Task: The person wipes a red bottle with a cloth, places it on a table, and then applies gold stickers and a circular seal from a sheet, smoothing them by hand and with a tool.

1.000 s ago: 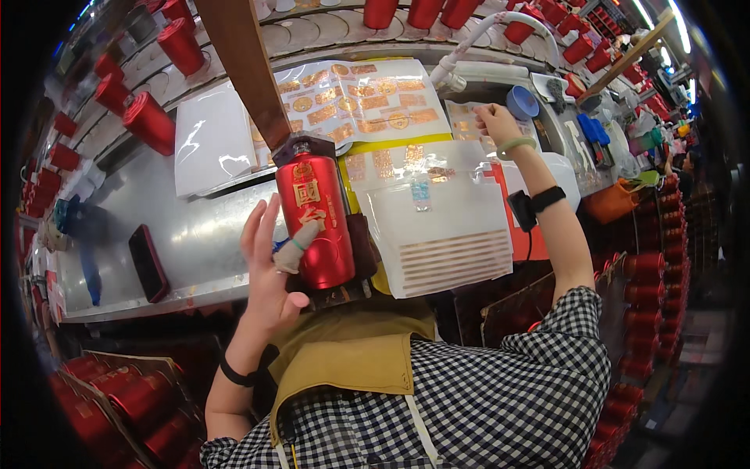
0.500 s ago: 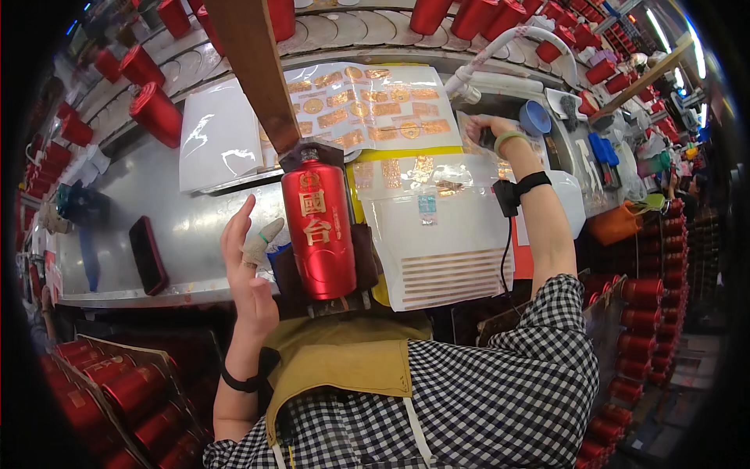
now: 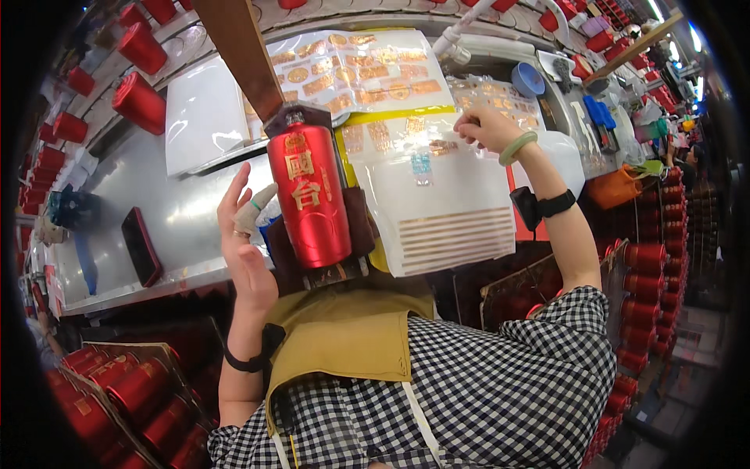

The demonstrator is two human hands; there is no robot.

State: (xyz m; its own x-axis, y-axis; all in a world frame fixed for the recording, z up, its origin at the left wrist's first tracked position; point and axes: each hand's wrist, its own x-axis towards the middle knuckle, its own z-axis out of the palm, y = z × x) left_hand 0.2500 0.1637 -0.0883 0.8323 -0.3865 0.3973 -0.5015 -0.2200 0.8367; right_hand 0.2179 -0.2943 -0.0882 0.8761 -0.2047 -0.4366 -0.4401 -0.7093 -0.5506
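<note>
A red metallic bottle (image 3: 311, 195) with gold characters lies tilted in a dark cradle (image 3: 360, 223) in front of me. My left hand (image 3: 251, 254) stands open just left of it, fingers stretched up, a pale cover on one finger; it holds nothing. Over the right part of a white sheet (image 3: 461, 191) with gold stripes and a few gold stickers is my right hand (image 3: 492, 131). Its fingers are bent together near a gold sticker (image 3: 443, 147); whether something small is between them I cannot make out. A teal patch (image 3: 422, 168) shows on the same sheet.
A wooden post (image 3: 241, 62) rises behind the bottle. Beyond are a gold sticker sheet (image 3: 359, 74), a blue bowl (image 3: 528, 80) and a white pipe (image 3: 461, 33). A phone (image 3: 141, 246) lies at left. Red bottles (image 3: 139, 103) line the far conveyor; more fill crates on both sides.
My right hand has come back from the sticker pile beside the blue bowl to over the striped sheet, moving left. My left hand stays open beside the bottle. The whole view has shifted slightly.
</note>
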